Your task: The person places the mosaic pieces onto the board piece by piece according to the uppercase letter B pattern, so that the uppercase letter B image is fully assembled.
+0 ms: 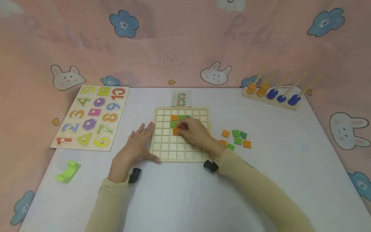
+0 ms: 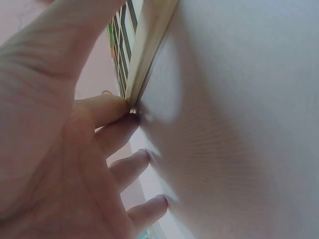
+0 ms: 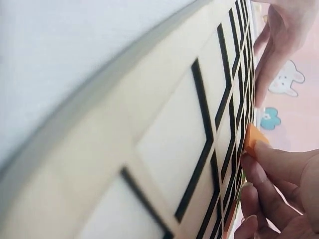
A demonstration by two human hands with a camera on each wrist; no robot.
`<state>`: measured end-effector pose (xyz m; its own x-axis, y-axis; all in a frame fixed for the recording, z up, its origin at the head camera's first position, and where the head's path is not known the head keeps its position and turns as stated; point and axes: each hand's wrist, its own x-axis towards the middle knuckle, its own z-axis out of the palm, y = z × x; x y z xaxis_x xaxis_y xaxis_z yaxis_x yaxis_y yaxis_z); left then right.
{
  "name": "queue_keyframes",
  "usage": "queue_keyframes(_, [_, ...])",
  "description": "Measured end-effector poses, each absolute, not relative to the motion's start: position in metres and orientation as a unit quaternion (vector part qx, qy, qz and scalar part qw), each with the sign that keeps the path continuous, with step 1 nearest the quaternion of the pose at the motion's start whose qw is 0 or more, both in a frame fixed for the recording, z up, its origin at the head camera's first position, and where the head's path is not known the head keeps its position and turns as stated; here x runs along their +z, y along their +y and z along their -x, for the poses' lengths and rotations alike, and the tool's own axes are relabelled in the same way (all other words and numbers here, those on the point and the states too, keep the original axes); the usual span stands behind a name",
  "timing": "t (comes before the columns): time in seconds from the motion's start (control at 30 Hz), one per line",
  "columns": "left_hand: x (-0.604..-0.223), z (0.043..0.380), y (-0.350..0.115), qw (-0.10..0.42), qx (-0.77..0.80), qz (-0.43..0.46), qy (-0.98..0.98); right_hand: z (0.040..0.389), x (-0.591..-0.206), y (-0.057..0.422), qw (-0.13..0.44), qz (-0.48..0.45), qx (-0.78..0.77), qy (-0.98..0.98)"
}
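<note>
A wooden grid board (image 1: 165, 154) lies mid-table with orange and green tiles in its upper cells, among them an orange tile (image 1: 174, 118) and a green tile (image 1: 173, 124). My right hand (image 1: 197, 132) is over the board and pinches an orange square tile (image 3: 255, 139) between thumb and fingers, at a cell below the green one; it hides part of the grid. My left hand (image 1: 135, 146) rests spread at the board's left edge, fingertips touching the edge and the table. In the left wrist view its fingers (image 2: 117, 134) are straight.
Loose orange and green tiles (image 1: 238, 141) lie right of the board. A pattern card (image 1: 181, 98) sits behind it. A number puzzle board (image 1: 65, 135) is at left, a light-green curved block (image 1: 69, 171) in front of it. A bead abacus (image 1: 269, 99) stands at back right.
</note>
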<state>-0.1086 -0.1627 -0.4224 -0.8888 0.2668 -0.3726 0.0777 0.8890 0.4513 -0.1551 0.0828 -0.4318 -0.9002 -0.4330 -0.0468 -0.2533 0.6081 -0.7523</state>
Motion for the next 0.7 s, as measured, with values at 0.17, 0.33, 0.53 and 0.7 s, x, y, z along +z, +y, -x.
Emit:
queue_keyframes(0.17, [-0.424,0.109,-0.163,0.217,0.221,-0.096,0.946,0.157,-0.429,0.078,0.12,0.197,-0.361,0.903])
queue_keyframes(0.33, [-0.425,0.109,-0.164,0.216,0.222,-0.096,0.946,0.16,-0.43,0.075,0.117,0.204,-0.347,0.908])
queue_keyframes(0.53, [-0.426,0.109,-0.164,0.214,0.22,-0.094,0.947,0.161,-0.431,0.072,0.116,0.197,-0.34,0.912])
queue_keyframes(0.7, [-0.424,0.109,-0.164,0.213,0.218,-0.095,0.948,0.16,-0.43,0.071,0.12,0.188,-0.34,0.914])
